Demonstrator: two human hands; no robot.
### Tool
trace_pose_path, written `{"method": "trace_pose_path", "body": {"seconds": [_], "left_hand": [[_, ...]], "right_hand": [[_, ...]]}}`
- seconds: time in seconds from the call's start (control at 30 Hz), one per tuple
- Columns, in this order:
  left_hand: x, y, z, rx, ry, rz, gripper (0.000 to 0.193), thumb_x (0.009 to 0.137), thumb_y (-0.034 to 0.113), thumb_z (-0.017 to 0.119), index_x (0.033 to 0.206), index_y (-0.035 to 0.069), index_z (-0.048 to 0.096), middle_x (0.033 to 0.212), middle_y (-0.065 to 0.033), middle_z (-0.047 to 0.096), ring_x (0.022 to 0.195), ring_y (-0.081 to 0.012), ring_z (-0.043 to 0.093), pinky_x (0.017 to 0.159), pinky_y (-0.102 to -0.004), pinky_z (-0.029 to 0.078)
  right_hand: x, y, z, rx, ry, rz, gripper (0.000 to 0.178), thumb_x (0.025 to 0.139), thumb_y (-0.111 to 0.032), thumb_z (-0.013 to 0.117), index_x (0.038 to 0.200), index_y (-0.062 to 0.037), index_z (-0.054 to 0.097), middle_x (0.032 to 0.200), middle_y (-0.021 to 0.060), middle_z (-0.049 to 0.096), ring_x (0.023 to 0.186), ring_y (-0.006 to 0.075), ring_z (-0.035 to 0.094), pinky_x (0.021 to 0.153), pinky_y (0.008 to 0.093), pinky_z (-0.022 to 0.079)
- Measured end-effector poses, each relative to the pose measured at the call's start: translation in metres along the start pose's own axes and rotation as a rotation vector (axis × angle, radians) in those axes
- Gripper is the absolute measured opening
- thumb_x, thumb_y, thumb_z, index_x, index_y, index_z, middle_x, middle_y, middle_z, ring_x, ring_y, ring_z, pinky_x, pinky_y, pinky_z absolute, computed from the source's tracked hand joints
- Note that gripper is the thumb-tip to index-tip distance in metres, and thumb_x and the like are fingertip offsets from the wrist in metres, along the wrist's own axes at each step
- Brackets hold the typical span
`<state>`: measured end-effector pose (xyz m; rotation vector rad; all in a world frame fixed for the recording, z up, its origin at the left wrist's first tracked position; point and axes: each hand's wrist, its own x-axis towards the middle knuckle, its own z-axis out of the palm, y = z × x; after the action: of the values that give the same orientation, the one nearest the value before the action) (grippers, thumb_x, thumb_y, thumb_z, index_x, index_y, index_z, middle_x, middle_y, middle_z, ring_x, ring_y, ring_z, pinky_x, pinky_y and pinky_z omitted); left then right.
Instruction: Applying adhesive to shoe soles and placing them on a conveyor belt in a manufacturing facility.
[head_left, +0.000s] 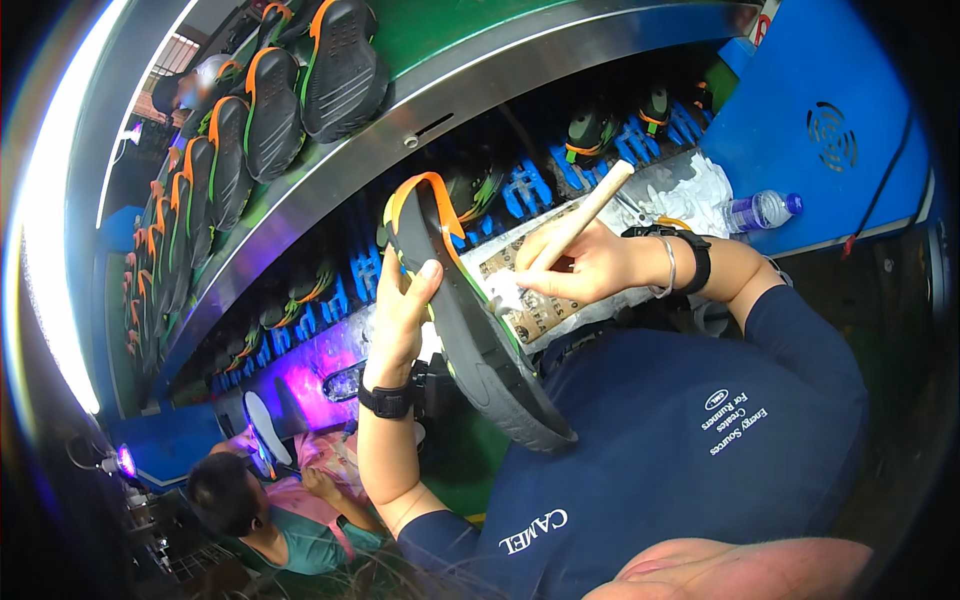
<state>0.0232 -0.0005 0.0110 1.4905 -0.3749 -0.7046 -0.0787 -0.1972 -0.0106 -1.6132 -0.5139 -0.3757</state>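
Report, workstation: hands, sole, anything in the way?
Left hand gripping black, orange-trimmed sole. Right hand holding pale stick beside it. Bottle off to the right, apart from sole.

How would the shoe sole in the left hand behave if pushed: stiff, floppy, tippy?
The shoe sole looks fairly stiff: the left hand holds it nearer its orange-rimmed end, and the far end shows no obvious sag. Its thick, rubbery-looking sidewall probably gives a little under pressure. Its curved profile may make it rock on a flat surface.
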Motion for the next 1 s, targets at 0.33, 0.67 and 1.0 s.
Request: {"method": "trace_pose_path", "body": {"seconds": [0.33,0.67,1.0], "left_hand": [[0.000,0.011,-0.001,0.052,0.001,0.042,0.058,0.075,0.025,0.059,0.121,0.004,0.033,0.100,-0.0053,0.050,0.088,-0.0113,0.049,0.076,-0.0250,0.041],[-0.011,0.015,0.008,0.016,-0.094,-0.001,0.071,0.073,0.024,0.059,0.130,0.003,0.023,0.122,-0.0083,0.038,0.112,-0.0173,0.036,0.094,-0.0301,0.026],[-0.002,0.021,0.023,0.025,-0.097,-0.031,0.064,0.076,0.025,0.056,0.128,0.003,0.026,0.120,-0.0083,0.040,0.110,-0.0169,0.037,0.094,-0.0297,0.027]], "right_hand": [[-0.013,-0.012,-0.001,0.070,-0.135,-0.032,0.006,0.072,-0.002,0.059,0.076,0.0009,0.058,0.065,0.0075,0.057,0.054,0.0112,0.052,0.047,0.0234,0.040],[0.025,0.020,-0.032,-0.129,0.306,-0.035,0.005,0.077,-0.003,0.056,0.081,-0.0004,0.058,0.074,0.0046,0.058,0.061,0.0076,0.051,0.053,0.0200,0.041],[0.014,0.014,-0.044,0.051,0.254,-0.026,0.004,0.077,-0.006,0.057,0.079,-0.0017,0.058,0.068,0.0019,0.055,0.061,0.0056,0.051,0.053,0.0189,0.040]]}}
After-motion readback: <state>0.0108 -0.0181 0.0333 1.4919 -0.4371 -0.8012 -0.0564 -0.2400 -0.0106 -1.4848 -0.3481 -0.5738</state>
